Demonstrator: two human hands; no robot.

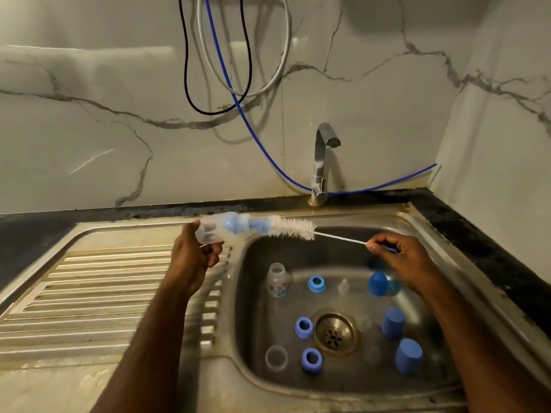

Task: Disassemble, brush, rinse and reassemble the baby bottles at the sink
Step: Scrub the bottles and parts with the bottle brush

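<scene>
A: hands?
B: left hand (195,254) grips clear bottle (222,231), held sideways above the sink's left rim; right hand (399,257) pinches the wire handle of the bottle brush (293,228); bristles partly inside the bottle mouth, rest sticking out between the hands.
A: loose parts?
B: in sink basin (432,234), below both hands; second bottle (277,280) upright; blue rings (316,284) and blue caps (393,321) around the drain (334,332); tap (322,162) beyond the hands.
</scene>
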